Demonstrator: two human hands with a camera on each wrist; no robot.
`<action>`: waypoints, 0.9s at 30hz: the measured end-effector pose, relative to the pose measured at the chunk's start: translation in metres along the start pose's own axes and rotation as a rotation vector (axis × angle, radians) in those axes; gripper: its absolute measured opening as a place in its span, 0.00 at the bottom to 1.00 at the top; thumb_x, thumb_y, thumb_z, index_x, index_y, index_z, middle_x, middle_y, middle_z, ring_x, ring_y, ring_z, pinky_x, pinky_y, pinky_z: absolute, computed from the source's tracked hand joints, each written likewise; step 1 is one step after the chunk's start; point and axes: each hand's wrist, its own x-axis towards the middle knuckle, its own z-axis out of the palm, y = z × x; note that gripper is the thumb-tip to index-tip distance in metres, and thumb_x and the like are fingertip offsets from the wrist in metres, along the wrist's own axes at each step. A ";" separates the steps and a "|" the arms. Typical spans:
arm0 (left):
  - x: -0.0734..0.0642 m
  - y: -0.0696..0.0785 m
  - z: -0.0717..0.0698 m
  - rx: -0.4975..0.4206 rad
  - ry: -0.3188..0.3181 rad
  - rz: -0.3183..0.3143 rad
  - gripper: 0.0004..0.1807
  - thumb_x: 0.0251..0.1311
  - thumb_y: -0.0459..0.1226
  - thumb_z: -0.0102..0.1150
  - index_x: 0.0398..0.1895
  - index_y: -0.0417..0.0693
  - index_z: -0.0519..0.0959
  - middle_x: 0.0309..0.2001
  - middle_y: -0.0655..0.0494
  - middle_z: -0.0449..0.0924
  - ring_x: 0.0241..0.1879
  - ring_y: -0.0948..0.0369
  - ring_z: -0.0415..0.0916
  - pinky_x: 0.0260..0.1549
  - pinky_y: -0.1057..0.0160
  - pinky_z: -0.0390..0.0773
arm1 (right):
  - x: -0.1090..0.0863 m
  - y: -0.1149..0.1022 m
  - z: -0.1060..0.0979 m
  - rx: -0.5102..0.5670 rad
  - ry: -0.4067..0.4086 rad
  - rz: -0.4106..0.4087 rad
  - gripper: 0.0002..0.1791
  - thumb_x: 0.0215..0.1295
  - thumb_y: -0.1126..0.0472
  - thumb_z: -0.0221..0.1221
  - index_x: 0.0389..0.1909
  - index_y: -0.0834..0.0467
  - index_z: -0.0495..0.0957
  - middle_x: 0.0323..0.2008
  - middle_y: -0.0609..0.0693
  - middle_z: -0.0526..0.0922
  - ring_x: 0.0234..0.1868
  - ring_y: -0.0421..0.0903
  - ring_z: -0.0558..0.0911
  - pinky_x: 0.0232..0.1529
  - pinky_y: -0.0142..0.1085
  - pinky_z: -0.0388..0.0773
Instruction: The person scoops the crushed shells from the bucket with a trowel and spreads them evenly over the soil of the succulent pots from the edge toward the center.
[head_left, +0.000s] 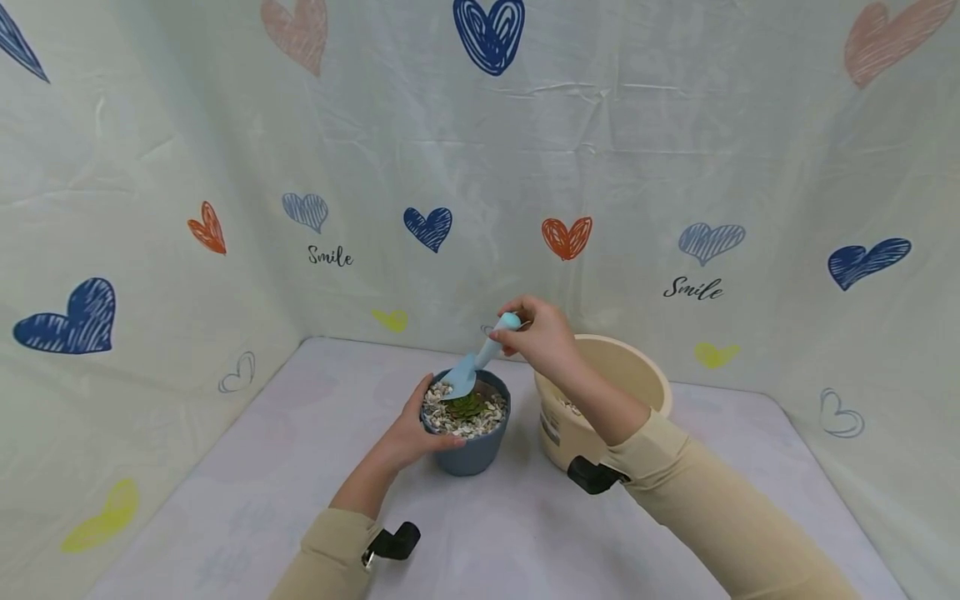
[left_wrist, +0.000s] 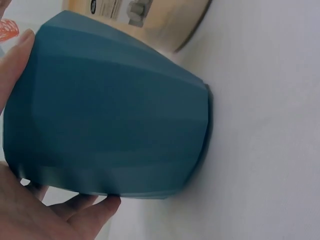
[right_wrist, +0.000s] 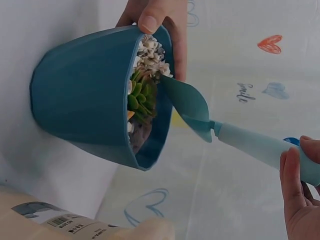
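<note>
On the pale surface (head_left: 517, 533) sits the blue pot (head_left: 468, 460), gripped round its side by the fingers (left_wrist: 98, 214) of the left hand (head_left: 408, 435), while the right hand (head_left: 543, 335) — raised higher, forearm slanting in past the cream bucket (head_left: 626, 367) — pinches the trowel (head_left: 461, 379), blade tilted down beside the succulent (head_left: 465, 407).

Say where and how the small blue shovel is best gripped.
Probably by its handle, from the right in the head view: the shovel slants up that way, scoop down at the pot. The right hand pinches there.
</note>
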 end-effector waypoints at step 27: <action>-0.005 0.002 0.008 0.032 0.069 0.010 0.66 0.42 0.38 0.79 0.78 0.43 0.40 0.74 0.34 0.43 0.72 0.35 0.42 0.64 0.33 0.51 | -0.005 -0.004 -0.012 -0.010 -0.005 -0.052 0.16 0.61 0.65 0.67 0.48 0.61 0.78 0.40 0.56 0.81 0.31 0.49 0.83 0.35 0.39 0.82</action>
